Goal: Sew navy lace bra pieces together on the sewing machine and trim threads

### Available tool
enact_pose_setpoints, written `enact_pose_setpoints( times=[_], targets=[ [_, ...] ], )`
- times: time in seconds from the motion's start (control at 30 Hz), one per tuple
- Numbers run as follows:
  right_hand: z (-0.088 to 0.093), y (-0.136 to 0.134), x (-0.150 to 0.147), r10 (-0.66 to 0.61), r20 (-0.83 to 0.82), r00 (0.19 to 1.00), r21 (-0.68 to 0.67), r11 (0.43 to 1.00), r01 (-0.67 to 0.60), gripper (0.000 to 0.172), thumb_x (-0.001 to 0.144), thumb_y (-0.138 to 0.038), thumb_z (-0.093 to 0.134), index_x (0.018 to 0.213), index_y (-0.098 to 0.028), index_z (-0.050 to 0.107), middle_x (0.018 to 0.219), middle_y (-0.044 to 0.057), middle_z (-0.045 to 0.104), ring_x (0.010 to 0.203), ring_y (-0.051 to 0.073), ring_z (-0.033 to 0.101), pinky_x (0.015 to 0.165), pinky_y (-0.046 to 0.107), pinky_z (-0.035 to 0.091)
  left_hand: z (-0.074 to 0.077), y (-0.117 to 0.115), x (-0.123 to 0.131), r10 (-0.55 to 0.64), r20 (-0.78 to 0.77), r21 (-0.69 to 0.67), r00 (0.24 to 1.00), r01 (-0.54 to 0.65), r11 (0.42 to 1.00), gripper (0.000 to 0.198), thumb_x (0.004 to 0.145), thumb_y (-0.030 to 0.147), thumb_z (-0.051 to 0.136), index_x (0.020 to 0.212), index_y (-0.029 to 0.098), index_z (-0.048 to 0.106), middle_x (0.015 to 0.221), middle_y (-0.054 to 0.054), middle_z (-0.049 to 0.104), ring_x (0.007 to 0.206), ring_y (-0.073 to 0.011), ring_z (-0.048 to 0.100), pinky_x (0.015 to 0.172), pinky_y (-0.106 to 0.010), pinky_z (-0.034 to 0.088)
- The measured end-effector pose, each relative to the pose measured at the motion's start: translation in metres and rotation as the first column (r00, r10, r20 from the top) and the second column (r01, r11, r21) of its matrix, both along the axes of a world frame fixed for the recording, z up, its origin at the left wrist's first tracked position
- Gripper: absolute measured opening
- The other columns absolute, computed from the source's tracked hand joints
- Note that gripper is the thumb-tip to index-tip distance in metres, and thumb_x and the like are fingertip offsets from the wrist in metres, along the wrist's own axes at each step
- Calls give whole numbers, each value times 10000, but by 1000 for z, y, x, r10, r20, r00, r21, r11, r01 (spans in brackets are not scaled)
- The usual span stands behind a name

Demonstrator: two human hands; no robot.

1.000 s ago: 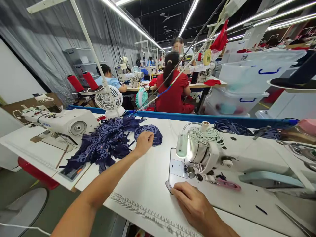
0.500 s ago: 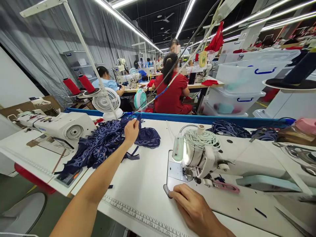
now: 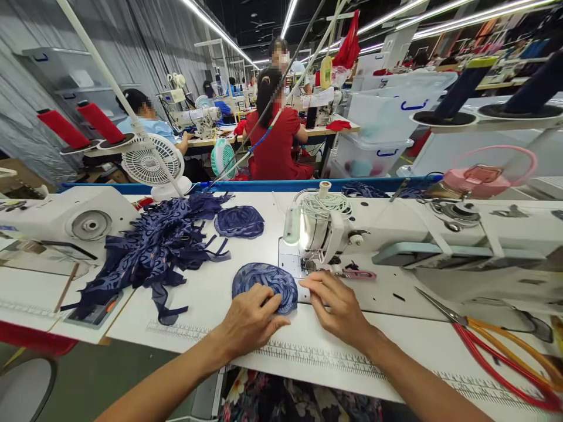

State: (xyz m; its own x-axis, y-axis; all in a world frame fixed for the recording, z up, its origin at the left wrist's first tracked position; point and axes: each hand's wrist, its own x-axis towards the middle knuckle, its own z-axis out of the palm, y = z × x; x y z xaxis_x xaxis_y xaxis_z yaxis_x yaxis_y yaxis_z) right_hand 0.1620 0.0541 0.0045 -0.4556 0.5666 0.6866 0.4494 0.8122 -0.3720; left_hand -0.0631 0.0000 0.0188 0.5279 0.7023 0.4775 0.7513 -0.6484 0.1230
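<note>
A round navy lace fabric piece [image 3: 265, 283] lies on the white table in front of the sewing machine's needle plate. My left hand [image 3: 249, 318] rests on its near edge with fingers curled down onto the cloth. My right hand [image 3: 338, 305] lies to the right of it, fingertips touching the piece's right edge by the needle plate [image 3: 291, 266]. The white sewing machine [image 3: 396, 234] stands just behind, its lamp lit. A second round navy piece [image 3: 239, 221] and a heap of navy lace pieces [image 3: 149, 246] lie to the left.
Scissors with red and orange handles [image 3: 497, 340] lie at the right. Another sewing machine [image 3: 65, 220] stands far left, with a small white fan [image 3: 152, 161] and red thread cones [image 3: 81, 126] behind. A blue rail [image 3: 272, 185] borders the table. People sew at benches beyond.
My left hand left the navy heap and brought a round lace piece to the needle plate. My right hand shifted onto the piece's right edge. The view dropped closer to the table.
</note>
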Motion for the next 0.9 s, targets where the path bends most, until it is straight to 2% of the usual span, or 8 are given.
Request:
enact_pose_setpoints(
  times=[0.07, 0.13, 0.27, 0.37, 0.5, 0.63, 0.77, 0.9],
  targets=[
    [2, -4, -3, 115, 137, 984, -1, 993, -116, 357, 859, -43, 434, 1126, -195, 615, 1028, 85, 645, 921, 194, 596, 795, 344, 510, 1, 4, 5, 11, 77, -36, 997, -8, 999, 228, 987, 258, 419, 1014, 150, 618, 940, -94, 632, 845, -194, 602, 745, -323, 545],
    [3, -9, -5, 171, 266, 949, -15, 985, -174, 356, 840, -31, 435, 1107, -183, 617, 1020, 85, 654, 931, 193, 584, 784, 337, 498, -4, 11, 9, 39, 80, -87, 996, -32, 996, 212, 967, 175, 412, 1034, 147, 612, 1066, -114, 637, 1001, -220, 610, 884, -370, 536],
    [3, -13, -3, 146, 368, 918, -24, 989, -147, 354, 807, -10, 466, 1075, -178, 624, 1009, 82, 662, 918, 187, 573, 758, 320, 466, -21, 26, 10, 118, -42, -190, 992, -124, 974, 362, 936, 205, 469, 1289, 143, 517, 1392, -154, 515, 1318, -327, 449, 1070, -573, 397],
    [3, -11, 3, 113, 379, 918, -23, 993, -113, 418, 790, -19, 479, 1147, -190, 616, 1115, 101, 638, 1002, 215, 552, 821, 362, 447, -27, 38, 5, 72, -86, -251, 994, -91, 964, 483, 927, 203, 455, 1408, 184, 426, 1495, -131, 422, 1407, -316, 338, 1107, -605, 327],
    [5, -8, 5, 53, 381, 923, -18, 999, -49, 455, 779, -35, 496, 1174, -219, 628, 1116, 96, 628, 975, 226, 546, 801, 378, 421, -20, 57, 4, 5, -120, -311, 993, -42, 949, 568, 891, 153, 419, 1453, 227, 385, 1536, -90, 373, 1421, -311, 308, 1120, -652, 252],
    [3, -4, 5, -36, 365, 930, 21, 999, 30, 426, 831, -47, 475, 1197, -204, 627, 1070, 92, 664, 942, 212, 565, 800, 364, 411, -10, 77, 10, -38, -116, -341, 993, -4, 940, 595, 878, 129, 386, 1466, 222, 368, 1512, -77, 414, 1407, -303, 320, 1123, -649, 241],
    [-4, 0, 8, -122, 350, 929, 35, 992, 118, 447, 833, -6, 442, 1204, -185, 616, 1112, 86, 688, 935, 204, 595, 828, 375, 398, -5, 99, 15, -95, -108, -300, 990, 58, 952, 527, 876, 117, 386, 1388, 216, 458, 1359, -81, 563, 1286, -260, 455, 1129, -560, 290],
    [-11, 7, 7, -148, 353, 924, 44, 989, 142, 435, 800, 27, 458, 1143, -181, 625, 1120, 74, 693, 911, 197, 598, 845, 384, 362, -8, 115, 16, -130, -118, -248, 985, 97, 964, 387, 876, 123, 386, 1200, 220, 575, 1125, -51, 653, 1063, -218, 571, 1112, -492, 318]
  ],
)
